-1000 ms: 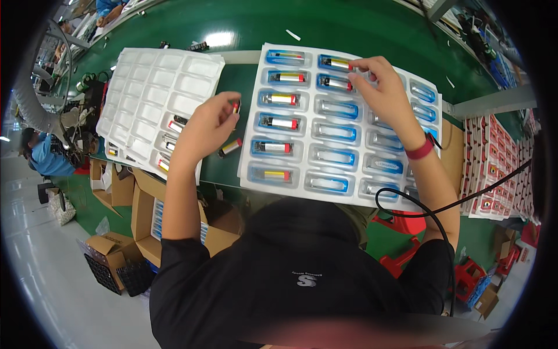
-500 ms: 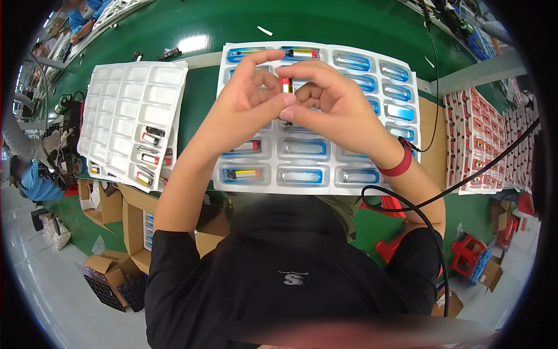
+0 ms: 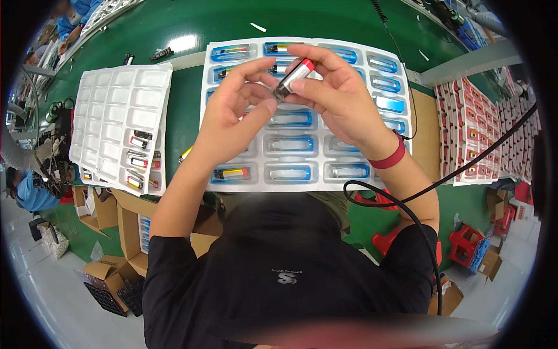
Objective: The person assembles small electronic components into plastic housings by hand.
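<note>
Both hands meet above the white moulded tray (image 3: pixel 325 181) on the green table. My right hand (image 3: pixel 334 96) pinches a small silver pouch cell with a red end (image 3: pixel 293 77), tilted up to the right. My left hand (image 3: pixel 235 113) touches the cell's lower end with thumb and fingertips. The tray under them holds several silver cells in blue-rimmed pockets; a cell with red and yellow ends (image 3: pixel 231 173) lies in the near left pocket. A red band (image 3: pixel 388 159) circles my right wrist.
A second white tray (image 3: pixel 116 96) lies to the left with a few cells in its near pockets. Stacks of red and white packets (image 3: pixel 474 136) stand at the right. A black cable (image 3: pixel 407 200) loops over my right arm. Cardboard boxes (image 3: pixel 125 227) sit below the table's edge.
The hands were apart on the tray, then came together over its middle with one cell. They now hold it higher, tilted, with the red end pointing up right.
</note>
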Tool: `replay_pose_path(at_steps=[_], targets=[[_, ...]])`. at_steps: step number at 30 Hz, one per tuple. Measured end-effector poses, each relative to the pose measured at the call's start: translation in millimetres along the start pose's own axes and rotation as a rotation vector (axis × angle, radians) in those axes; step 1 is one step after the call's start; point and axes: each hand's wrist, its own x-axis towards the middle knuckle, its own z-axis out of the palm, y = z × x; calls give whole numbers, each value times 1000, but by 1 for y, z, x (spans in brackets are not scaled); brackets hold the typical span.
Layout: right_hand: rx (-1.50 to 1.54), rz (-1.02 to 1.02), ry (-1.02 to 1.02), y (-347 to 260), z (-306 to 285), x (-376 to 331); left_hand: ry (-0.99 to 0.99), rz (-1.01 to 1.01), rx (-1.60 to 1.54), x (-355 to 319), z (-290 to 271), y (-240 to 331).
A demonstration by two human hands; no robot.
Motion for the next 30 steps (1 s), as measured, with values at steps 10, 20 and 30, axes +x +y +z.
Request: replay_pose_path(at_steps=[10,20,30], targets=[[-619,-470,58,16,-7,-3,119,385,406,5,-1,-4],[-1216,-616,-113,-17,0,-15,-99,403,613,6,-16,12],[-1130,-580,-136,-19,8,-24,-138,471,664,7,-24,13]])
